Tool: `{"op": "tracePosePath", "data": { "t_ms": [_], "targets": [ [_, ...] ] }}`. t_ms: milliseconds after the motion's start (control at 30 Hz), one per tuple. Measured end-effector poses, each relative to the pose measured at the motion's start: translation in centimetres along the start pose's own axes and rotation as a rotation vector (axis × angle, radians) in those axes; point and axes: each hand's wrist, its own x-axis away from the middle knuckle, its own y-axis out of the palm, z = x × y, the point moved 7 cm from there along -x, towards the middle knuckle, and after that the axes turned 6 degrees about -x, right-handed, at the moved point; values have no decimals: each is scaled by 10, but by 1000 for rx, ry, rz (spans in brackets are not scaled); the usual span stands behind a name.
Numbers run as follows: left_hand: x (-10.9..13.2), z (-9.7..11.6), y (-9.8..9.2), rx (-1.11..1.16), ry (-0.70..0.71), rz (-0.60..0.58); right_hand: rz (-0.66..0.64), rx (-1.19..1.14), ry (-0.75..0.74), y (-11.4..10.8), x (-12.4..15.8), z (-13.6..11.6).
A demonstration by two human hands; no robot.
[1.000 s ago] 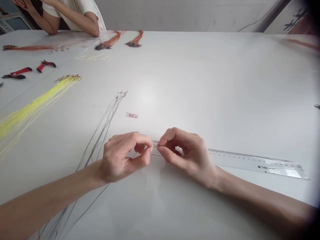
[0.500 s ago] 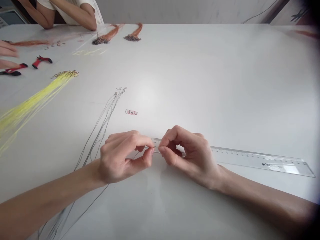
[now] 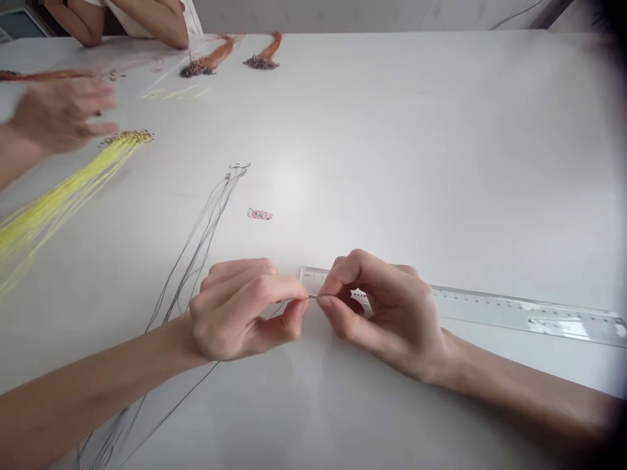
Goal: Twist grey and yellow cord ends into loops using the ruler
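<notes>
My left hand [image 3: 249,310] is closed, thumb and forefinger pinching a thin grey fishing line [image 3: 278,309]. My right hand [image 3: 386,313] pinches the line's other end, a small thin metal piece [image 3: 312,297] that looks like a fish hook, mostly hidden by the fingers. Only a short bit shows between the two pinches. Under and behind the hands a clear ruler [image 3: 490,307] lies flat, its left end just beyond the fingertips. Left of my hands runs a bundle of grey fishing lines [image 3: 200,241] with small hooks [image 3: 239,168] at the far end, passing beneath my left forearm.
A small printed label [image 3: 259,214] lies beyond my hands. To the left is a yellow line bundle [image 3: 73,186] with hooks, and a co-worker's blurred hand [image 3: 63,117] above it. Orange bundles [image 3: 262,59] lie at the back, near another person's arms [image 3: 161,23].
Both my hands have shifted slightly right, still pinching. A co-worker's hand has come in from the left, over where the red pliers were seen. The view has tilted a little.
</notes>
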Motion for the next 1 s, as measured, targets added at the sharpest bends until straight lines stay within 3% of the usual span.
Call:
{"op": "tracePosePath", "data": {
  "t_ms": [633, 1000],
  "targets": [
    [-2, 2, -1, -10, 20, -6, -20, 25, -71, 0, -2, -5],
    [-2, 3, 0, -22, 15, -40, -21, 31, -33, 0, -2, -4]
  ]
}}
